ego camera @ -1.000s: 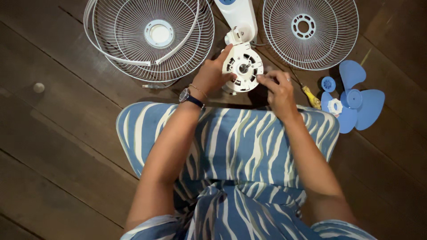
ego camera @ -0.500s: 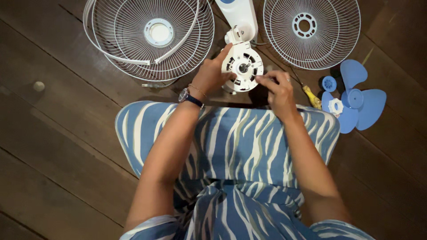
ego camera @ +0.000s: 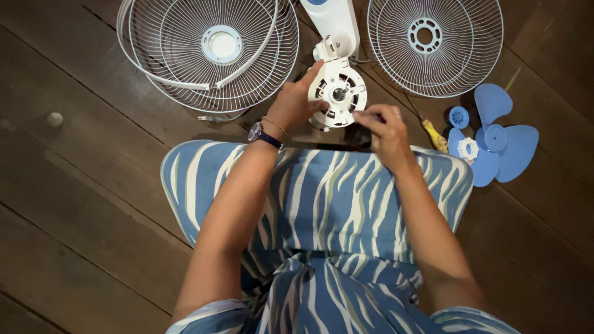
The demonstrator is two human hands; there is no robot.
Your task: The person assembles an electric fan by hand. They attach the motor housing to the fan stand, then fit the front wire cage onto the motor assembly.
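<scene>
Your left hand grips the white fan motor housing (face up) from its left, while your right hand, fingers pinched together at its lower-right rim, holds nothing discernible.

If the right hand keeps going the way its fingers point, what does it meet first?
Probably the white round motor housing: the right hand points up-left at its lower right edge. Whether it already touches is unclear.
</scene>
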